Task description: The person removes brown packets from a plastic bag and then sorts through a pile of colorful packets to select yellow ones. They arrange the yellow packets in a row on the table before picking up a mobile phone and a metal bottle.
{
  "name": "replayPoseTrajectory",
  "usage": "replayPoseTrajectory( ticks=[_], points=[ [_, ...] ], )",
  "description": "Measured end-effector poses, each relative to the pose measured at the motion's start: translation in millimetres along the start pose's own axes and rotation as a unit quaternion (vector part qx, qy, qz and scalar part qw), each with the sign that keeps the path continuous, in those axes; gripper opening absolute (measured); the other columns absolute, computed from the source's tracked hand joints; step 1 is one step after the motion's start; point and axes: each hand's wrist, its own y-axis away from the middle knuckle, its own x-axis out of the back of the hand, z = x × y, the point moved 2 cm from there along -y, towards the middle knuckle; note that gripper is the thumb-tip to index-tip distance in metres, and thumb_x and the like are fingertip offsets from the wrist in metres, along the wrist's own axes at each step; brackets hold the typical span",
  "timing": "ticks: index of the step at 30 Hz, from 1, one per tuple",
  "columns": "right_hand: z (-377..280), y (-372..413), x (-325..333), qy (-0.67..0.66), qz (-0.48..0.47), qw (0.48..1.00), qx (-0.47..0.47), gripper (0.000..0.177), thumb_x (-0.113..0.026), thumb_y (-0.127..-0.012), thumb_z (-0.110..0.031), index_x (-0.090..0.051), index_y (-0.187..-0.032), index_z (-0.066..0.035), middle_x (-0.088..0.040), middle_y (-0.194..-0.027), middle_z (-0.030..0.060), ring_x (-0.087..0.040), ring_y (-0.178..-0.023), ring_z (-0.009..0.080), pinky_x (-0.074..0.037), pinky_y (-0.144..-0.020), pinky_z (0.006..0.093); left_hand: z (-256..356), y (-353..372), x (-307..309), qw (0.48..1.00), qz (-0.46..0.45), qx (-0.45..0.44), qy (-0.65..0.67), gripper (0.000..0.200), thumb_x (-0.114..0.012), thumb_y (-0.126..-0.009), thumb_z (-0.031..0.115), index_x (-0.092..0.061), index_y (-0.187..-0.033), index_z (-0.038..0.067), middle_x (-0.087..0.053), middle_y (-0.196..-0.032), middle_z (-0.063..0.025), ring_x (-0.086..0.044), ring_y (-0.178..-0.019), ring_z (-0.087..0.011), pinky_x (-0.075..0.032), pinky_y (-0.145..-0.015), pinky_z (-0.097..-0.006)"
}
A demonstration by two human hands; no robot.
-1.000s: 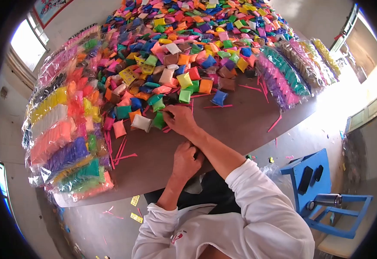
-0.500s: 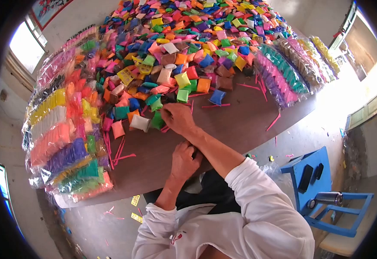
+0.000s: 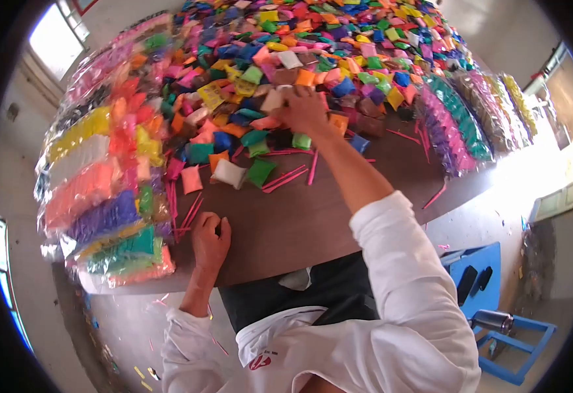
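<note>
My right hand (image 3: 306, 108) reaches far forward into a big heap of small coloured packets (image 3: 339, 39) on the brown table (image 3: 299, 216). Its fingers press down among the packets beside a beige packet (image 3: 274, 99); what they grip is hidden. My left hand (image 3: 209, 239) rests near the table's front edge with its fingers curled, next to loose pink sticks (image 3: 188, 213). A green packet (image 3: 259, 171) and a white packet (image 3: 229, 173) lie at the heap's near edge, with more pink sticks (image 3: 285, 178) beside them.
Clear bags of colour-sorted packets (image 3: 96, 190) are stacked along the table's left side, and more bagged rows (image 3: 457, 124) lie on the right. A blue stool (image 3: 476, 288) with a metal flask (image 3: 494, 321) stands on the floor at the right. Scraps litter the floor.
My right hand has left the near green packet and stretched forward into the heap. My left hand has moved left along the table's edge. The view has shifted forward.
</note>
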Motion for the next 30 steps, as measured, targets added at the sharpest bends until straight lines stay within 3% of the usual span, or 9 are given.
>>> replayPoseTrajectory(
  ticks=[7,10,14,16,18,20,23,26,30],
  points=[
    [-18,12,-16,-0.009,-0.024,1.000,-0.016,0.051,-0.065,-0.083,-0.046,-0.063,-0.124,-0.016,-0.059,-0.123,0.0111,-0.045,-0.127,0.0378,-0.031,-0.107,0.0532,9,0,-10,0.996,0.000,-0.040,-0.081,0.017,-0.064,-0.087,0.014,-0.056,-0.079,0.001,-0.057,-0.093,-0.0153,-0.057,-0.085,-0.0372,-0.045,-0.073,-0.0475],
    [-22,25,0,-0.027,-0.159,0.987,0.007,0.039,-0.066,-0.081,-0.041,-0.070,-0.111,-0.016,-0.059,-0.122,0.0105,-0.043,-0.127,0.0343,-0.028,-0.108,0.0525,10,1,-9,0.996,-0.005,-0.038,-0.085,0.016,-0.064,-0.087,0.013,-0.055,-0.079,0.001,-0.056,-0.092,-0.0154,-0.057,-0.084,-0.0372,-0.044,-0.072,-0.0479],
    [22,28,8,0.071,-0.037,0.996,0.027,0.023,-0.063,-0.079,-0.021,-0.070,-0.096,-0.008,-0.066,-0.099,0.0104,-0.061,-0.101,0.0293,-0.045,-0.087,0.0461,13,-1,-9,0.995,0.016,-0.063,-0.080,0.016,-0.063,-0.086,0.011,-0.055,-0.079,0.000,-0.056,-0.091,-0.0155,-0.056,-0.082,-0.0370,-0.044,-0.071,-0.0479],
    [62,27,61,0.055,0.146,0.988,-0.008,0.015,-0.063,-0.078,-0.010,-0.070,-0.091,-0.005,-0.067,-0.079,0.0127,-0.066,-0.077,0.0335,-0.050,-0.066,0.0463,13,0,-10,0.996,0.006,-0.051,-0.077,0.015,-0.063,-0.086,0.011,-0.055,-0.078,0.000,-0.056,-0.091,-0.0154,-0.056,-0.082,-0.0371,-0.044,-0.071,-0.0478],
    [114,21,92,0.046,0.109,0.980,-0.157,0.028,-0.065,-0.077,-0.012,-0.068,-0.103,-0.002,-0.068,-0.095,0.0177,-0.065,-0.090,0.0360,-0.051,-0.077,0.0486,13,-1,-10,0.996,0.002,-0.046,-0.078,0.015,-0.063,-0.086,0.010,-0.055,-0.078,0.000,-0.056,-0.091,-0.0153,-0.056,-0.082,-0.0370,-0.044,-0.071,-0.0477],
    [177,22,87,0.111,0.169,0.964,-0.172,0.048,-0.066,-0.076,-0.016,-0.060,-0.121,-0.001,-0.065,-0.113,0.0219,-0.063,-0.103,0.0370,-0.049,-0.090,0.0488,13,-2,-10,0.995,0.004,-0.048,-0.083,0.015,-0.064,-0.085,0.011,-0.055,-0.078,0.000,-0.056,-0.091,-0.0150,-0.056,-0.083,-0.0369,-0.044,-0.071,-0.0476],
    [224,20,91,0.056,-0.028,0.970,-0.236,0.062,-0.068,-0.074,-0.019,-0.051,-0.132,-0.001,-0.060,-0.125,0.0232,-0.059,-0.115,0.0371,-0.045,-0.100,0.0477,11,-1,-11,0.994,0.007,-0.060,-0.096,0.016,-0.064,-0.085,0.011,-0.055,-0.078,0.000,-0.056,-0.091,-0.0146,-0.056,-0.083,-0.0365,-0.044,-0.072,-0.0475],
    [251,26,67,0.140,-0.022,0.976,-0.165,0.063,-0.069,-0.073,-0.020,-0.052,-0.131,-0.003,-0.060,-0.125,0.0222,-0.058,-0.116,0.0372,-0.045,-0.101,0.0481,8,1,-12,0.995,0.005,-0.044,-0.095,0.016,-0.063,-0.086,0.012,-0.055,-0.078,0.001,-0.056,-0.091,-0.0143,-0.057,-0.084,-0.0362,-0.044,-0.073,-0.0472],
    [211,25,116,0.044,-0.088,0.966,-0.240,0.039,-0.062,-0.081,-0.014,-0.060,-0.117,-0.001,-0.065,-0.113,0.0233,-0.062,-0.111,0.0369,-0.048,-0.097,0.0467,11,2,-9,0.996,-0.007,-0.029,-0.089,0.016,-0.063,-0.088,0.013,-0.056,-0.079,0.001,-0.057,-0.093,-0.0142,-0.057,-0.085,-0.0361,-0.045,-0.074,-0.0468]
  ],
)
